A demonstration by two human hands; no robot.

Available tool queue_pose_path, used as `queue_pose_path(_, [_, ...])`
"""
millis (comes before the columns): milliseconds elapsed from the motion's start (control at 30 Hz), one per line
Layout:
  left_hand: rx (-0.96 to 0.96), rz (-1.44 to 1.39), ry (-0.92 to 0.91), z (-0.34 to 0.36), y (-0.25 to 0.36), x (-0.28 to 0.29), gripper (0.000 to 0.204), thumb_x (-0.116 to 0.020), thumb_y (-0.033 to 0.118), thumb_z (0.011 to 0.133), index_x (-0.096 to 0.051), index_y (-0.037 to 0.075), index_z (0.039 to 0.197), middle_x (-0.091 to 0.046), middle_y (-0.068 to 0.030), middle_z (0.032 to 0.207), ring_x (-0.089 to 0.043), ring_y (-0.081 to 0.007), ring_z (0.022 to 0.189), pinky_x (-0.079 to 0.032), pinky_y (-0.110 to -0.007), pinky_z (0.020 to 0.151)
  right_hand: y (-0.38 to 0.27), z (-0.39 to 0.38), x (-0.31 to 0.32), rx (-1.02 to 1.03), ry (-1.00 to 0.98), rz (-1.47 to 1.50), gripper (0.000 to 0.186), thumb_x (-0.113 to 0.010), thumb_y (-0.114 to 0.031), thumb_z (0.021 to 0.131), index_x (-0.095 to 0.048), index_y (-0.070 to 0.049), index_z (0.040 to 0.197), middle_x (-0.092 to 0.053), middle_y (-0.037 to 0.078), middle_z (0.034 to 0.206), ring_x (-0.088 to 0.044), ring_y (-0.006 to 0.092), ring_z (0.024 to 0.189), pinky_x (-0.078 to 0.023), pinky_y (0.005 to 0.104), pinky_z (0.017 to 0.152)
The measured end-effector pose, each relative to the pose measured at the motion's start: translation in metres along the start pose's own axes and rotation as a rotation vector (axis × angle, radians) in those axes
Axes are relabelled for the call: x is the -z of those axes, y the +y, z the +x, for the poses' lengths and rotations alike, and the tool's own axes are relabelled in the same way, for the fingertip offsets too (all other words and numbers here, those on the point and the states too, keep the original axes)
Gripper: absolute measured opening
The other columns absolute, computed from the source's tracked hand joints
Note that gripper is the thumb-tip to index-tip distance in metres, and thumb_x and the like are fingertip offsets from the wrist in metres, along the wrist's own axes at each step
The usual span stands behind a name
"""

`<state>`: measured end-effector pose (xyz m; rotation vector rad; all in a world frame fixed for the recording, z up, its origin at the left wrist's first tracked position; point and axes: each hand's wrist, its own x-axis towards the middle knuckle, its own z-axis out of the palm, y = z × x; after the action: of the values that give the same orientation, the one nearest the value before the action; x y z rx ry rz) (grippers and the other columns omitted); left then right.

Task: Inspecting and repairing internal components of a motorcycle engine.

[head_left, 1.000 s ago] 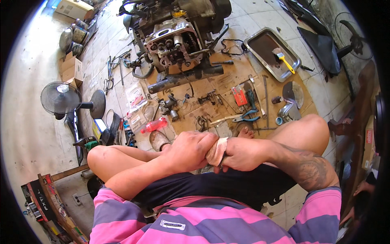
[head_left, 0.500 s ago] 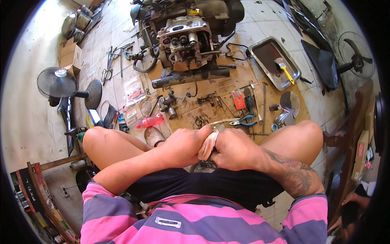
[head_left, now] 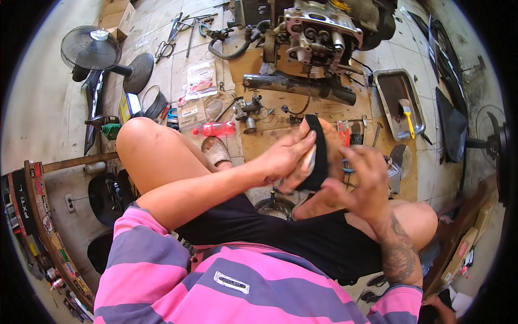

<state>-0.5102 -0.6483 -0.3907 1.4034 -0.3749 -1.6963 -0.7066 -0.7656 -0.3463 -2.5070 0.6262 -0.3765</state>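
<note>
My left hand (head_left: 288, 159) grips a black-and-pale item (head_left: 319, 151), a dark band with lighter material beside it, too blurred to name. My right hand (head_left: 361, 183) is at the item's right, blurred, its fingers spread. Below them part of my leg and foot (head_left: 310, 208) shows between my thighs, partly hidden. A sandalled foot (head_left: 215, 151) rests near a red bottle (head_left: 213, 129). Beyond my hands lie metal parts (head_left: 248, 113) and tools on stained cardboard (head_left: 261, 143).
An engine assembly (head_left: 318, 38) stands ahead. A fan (head_left: 91, 51) is left; a tray (head_left: 388, 97) with yellow brush and dark panels (head_left: 450, 129) are right. A wooden rack (head_left: 46, 216) stands lower left. Another person's arm (head_left: 440, 305) shows lower right.
My hands have risen and moved apart; the pale bundle they gripped now shows a black band, and my right hand's fingers have opened. The view has shifted, putting the engine farther right.
</note>
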Motion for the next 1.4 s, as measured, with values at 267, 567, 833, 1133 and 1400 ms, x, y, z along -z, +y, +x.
queue_pose_path(267, [0.082, -0.139, -0.449, -0.017, -0.021, -0.021, 0.049, -0.046, 0.053, 0.105, -0.06, 0.01, 0.086, -0.048, 0.0032, 0.053, -0.043, -0.0085, 0.048, -0.042, -0.023, 0.053, -0.011, -0.017, -0.047, 0.152, -0.273, -0.037, 0.042, -0.073, -0.029, 0.078, -0.06, -0.002, 0.107, -0.06, 0.016, 0.111, -0.061, 0.0358, 0.094, -0.051, 0.0488, 0.078])
queue_pose_path(567, [-0.468, 0.709, 0.104, 0.004, -0.046, -0.02, 0.049, -0.044, 0.05, 0.105, -0.068, 0.008, 0.096, -0.068, -0.0194, 0.075, -0.068, -0.0399, 0.072, -0.054, -0.046, 0.067, -0.014, -0.013, -0.06, -0.03, -0.607, -0.324, 0.011, -0.067, -0.017, 0.082, -0.07, -0.007, 0.083, -0.07, 0.014, 0.082, -0.07, 0.0332, 0.072, -0.055, 0.0446, 0.061])
queue_pose_path(833, [-0.127, 1.503, -0.446, 0.04, -0.053, 0.087, 0.039, -0.061, 0.038, 0.094, -0.073, 0.001, 0.093, -0.072, -0.0206, 0.093, -0.069, -0.0411, 0.089, -0.054, -0.051, 0.077, 0.008, -0.015, -0.084, 0.067, -1.16, -0.49, 0.025, -0.065, -0.019, 0.085, -0.069, -0.006, 0.105, -0.074, 0.017, 0.091, -0.072, 0.035, 0.085, -0.057, 0.0476, 0.073])
queue_pose_path(1133, [0.098, 1.505, 0.61, 0.187, 0.041, 0.351, 0.025, -0.06, 0.018, 0.087, -0.075, -0.001, 0.095, -0.072, -0.0248, 0.092, -0.07, -0.0413, 0.087, -0.057, -0.046, 0.076, -0.029, 0.031, -0.012, -0.029, -0.946, -0.261, 0.025, -0.07, -0.021, 0.082, -0.061, -0.006, 0.099, -0.069, 0.016, 0.085, -0.069, 0.0371, 0.077, -0.055, 0.0473, 0.066])
queue_pose_path(1400, [-0.086, 0.05, 1.223, 0.305, 0.025, 0.484, 0.053, -0.055, 0.043, 0.099, -0.068, -0.007, 0.113, -0.07, -0.026, 0.116, -0.067, -0.0392, 0.111, -0.051, -0.043, 0.094, -0.019, 0.053, -0.012, -0.119, -0.925, -0.221, 0.03, -0.072, -0.03, 0.083, -0.061, -0.007, 0.099, -0.069, 0.016, 0.084, -0.069, 0.0367, 0.074, -0.053, 0.0472, 0.064])
